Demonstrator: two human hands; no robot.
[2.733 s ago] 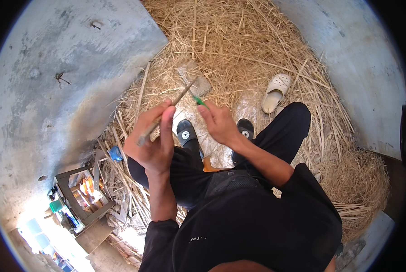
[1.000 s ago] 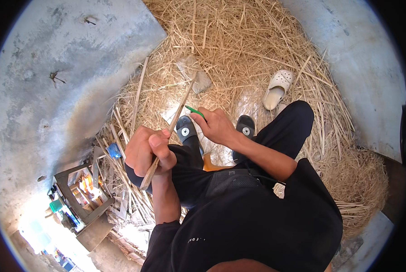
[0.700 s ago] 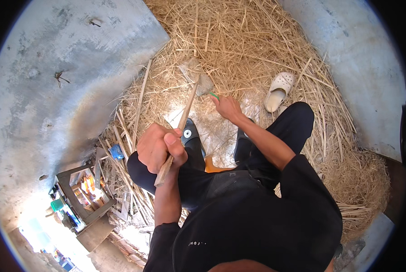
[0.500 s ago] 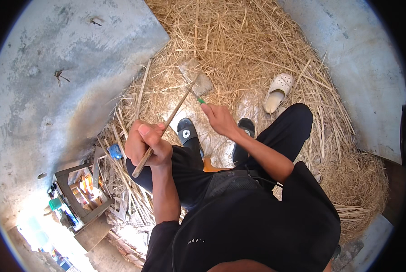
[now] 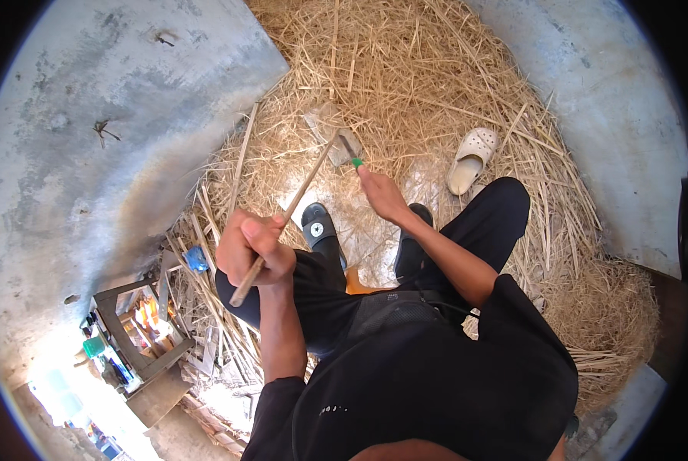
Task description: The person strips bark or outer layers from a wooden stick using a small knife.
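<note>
My left hand (image 5: 255, 246) is wrapped round a thin wooden stick (image 5: 307, 182), which slants up and away to the right. Its near end pokes out below my fist. In my right hand (image 5: 382, 194) is a green-handled knife (image 5: 356, 162), closed in my fingers around the handle. The short dark blade points up and left, close to the far end of the stick. Whether blade and stick touch, I cannot tell. Beneath them on the floor lies a pale grey block (image 5: 342, 147).
Straw-like shavings (image 5: 405, 69) cover the floor ahead and to the right. A beige clog (image 5: 471, 161) lies right of my feet, which wear dark slides (image 5: 318, 224). Grey walls (image 5: 90, 100) rise at both sides. A wooden frame (image 5: 121, 326) and a blue scrap (image 5: 196, 258) are at left.
My right hand has moved slightly right and away with the knife, and the blade now sits just right of the stick's tip. My left hand with the stick has shifted slightly.
</note>
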